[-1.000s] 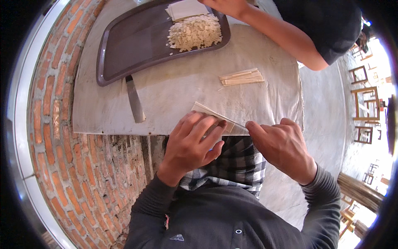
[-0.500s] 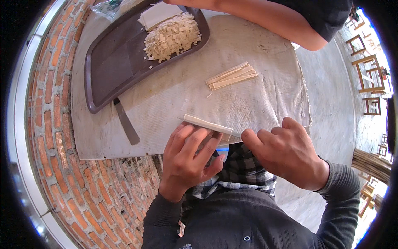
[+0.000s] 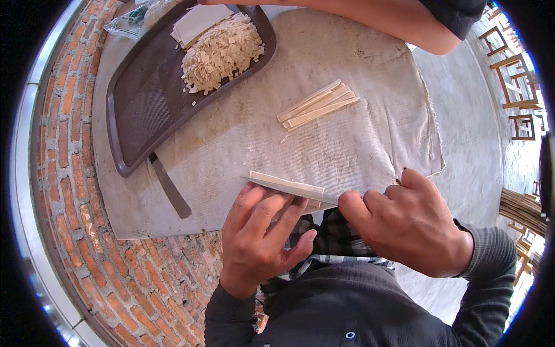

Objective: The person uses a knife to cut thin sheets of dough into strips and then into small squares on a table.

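Note:
My right hand (image 3: 407, 222), at the table's near edge, is closed around the handle end of a thin knife (image 3: 298, 189). Its grey blade points left and lies along a narrow pale strip (image 3: 272, 178). Behind the blade, my left hand (image 3: 263, 237) rests its fingertips close to the metal, fingers spread and thumb held apart. What lies beneath those fingertips is mostly hidden; a small pale corner (image 3: 314, 203) shows beside them. Farther off, several loose pale strips (image 3: 318, 104) lie in a fanned bundle on the cloth.
A dark brown tray (image 3: 136, 104) at the far left carries a heap of small pale pieces (image 3: 222, 55) and a stack of pale sheets (image 3: 199, 23). A flat metal blade (image 3: 170, 188) juts from under it. Another person's arm (image 3: 370, 20) reaches across the far side. A brick wall (image 3: 75, 173) borders the left.
The whole view has shifted a little. More of the blade shows now, and the narrow strip leans away from it. Both hands keep nearly the same pose.

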Available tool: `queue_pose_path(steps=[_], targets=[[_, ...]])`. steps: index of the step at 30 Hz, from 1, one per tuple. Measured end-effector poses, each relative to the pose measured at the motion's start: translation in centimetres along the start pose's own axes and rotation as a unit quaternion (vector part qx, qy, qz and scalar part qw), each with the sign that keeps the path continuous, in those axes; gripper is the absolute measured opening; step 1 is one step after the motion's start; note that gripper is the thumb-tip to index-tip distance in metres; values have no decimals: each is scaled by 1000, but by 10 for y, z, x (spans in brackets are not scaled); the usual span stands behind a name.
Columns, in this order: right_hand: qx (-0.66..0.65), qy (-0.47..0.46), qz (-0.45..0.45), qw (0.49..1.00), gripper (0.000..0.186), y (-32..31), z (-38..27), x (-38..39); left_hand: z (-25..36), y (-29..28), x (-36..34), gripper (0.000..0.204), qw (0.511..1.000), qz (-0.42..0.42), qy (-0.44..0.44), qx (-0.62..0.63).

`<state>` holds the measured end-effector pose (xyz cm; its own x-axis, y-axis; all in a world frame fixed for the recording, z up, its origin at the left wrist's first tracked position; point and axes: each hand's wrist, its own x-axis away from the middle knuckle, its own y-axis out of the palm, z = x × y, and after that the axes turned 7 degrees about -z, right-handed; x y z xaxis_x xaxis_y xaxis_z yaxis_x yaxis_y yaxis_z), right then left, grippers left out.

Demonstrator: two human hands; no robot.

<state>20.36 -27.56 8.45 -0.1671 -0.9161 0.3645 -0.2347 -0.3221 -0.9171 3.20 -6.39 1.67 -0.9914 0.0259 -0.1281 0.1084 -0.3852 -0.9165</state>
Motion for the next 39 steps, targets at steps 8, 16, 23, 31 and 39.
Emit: queue_pose_path(steps=[8, 16, 23, 31, 39], targets=[[0, 19, -21, 1000, 22, 1, -4, -4, -1, -7, -4, 48, 1000, -14, -4, 0], [-108, 18, -13, 994, 24, -1, -4, -12, 2, -19, -13, 49, 999, -45, 16, -6], [-182, 14, 100, 978, 25, 14, -23, -41, 6, -19, -16, 39, 999, -45, 0, 12], [-167, 32, 23, 985, 24, 14, -7, 3, 3, -15, -13, 47, 1000, -9, 22, 0], [-99, 24, 56, 993, 20, 15, -20, -12, 7, -16, -14, 46, 999, -19, 26, 0]])
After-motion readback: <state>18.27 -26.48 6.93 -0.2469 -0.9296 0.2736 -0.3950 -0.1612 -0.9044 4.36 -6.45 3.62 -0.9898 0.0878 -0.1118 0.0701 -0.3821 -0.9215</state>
